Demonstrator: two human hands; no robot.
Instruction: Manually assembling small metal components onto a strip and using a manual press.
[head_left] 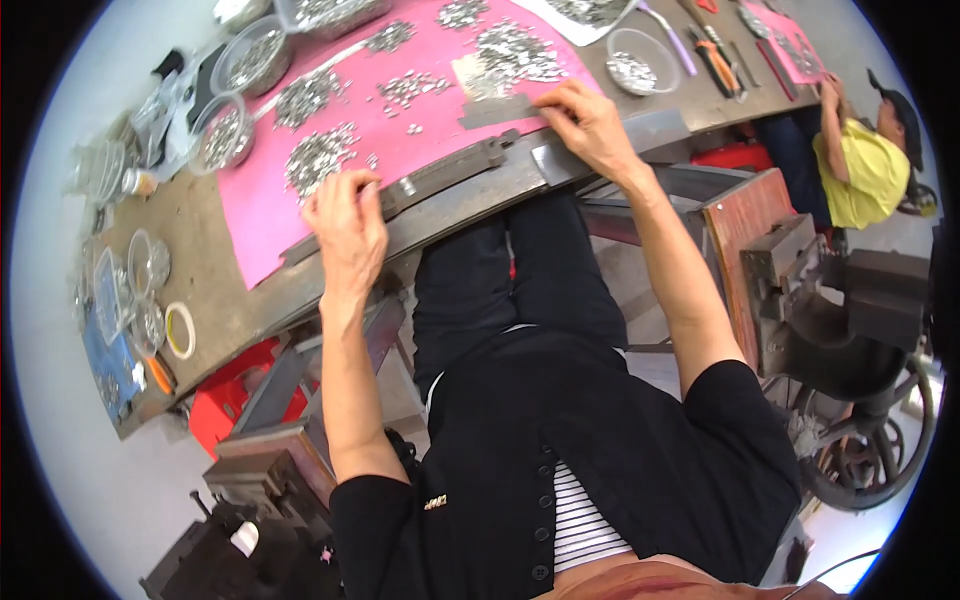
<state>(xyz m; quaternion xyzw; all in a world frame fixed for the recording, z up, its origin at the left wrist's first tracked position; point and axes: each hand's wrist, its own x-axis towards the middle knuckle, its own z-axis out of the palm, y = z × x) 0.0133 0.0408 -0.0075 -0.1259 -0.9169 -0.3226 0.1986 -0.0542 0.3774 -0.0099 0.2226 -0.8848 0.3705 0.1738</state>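
My left hand (347,235) is at the near edge of a pink sheet (250,225), its fingers curled together beside a pile of small silvery metal pieces (318,158). Whatever its fingertips hold, if anything, is hidden. A long dark metal bar (445,175) lies along the table's front edge, its left end close to this hand. My right hand (592,130) is bent in a pinch at the right end of a flat grey strip (497,112). Whether something small sits between those fingertips cannot be made out. Beyond the strip spreads a larger pile of metal pieces (520,52).
Clear tubs of metal pieces (225,135) stand at the left, another round tub (633,65) at the right. Pliers with orange handles (718,65) lie beyond it. A vise-like machine (790,270) stands at right. A person in a yellow shirt (865,170) works at far right.
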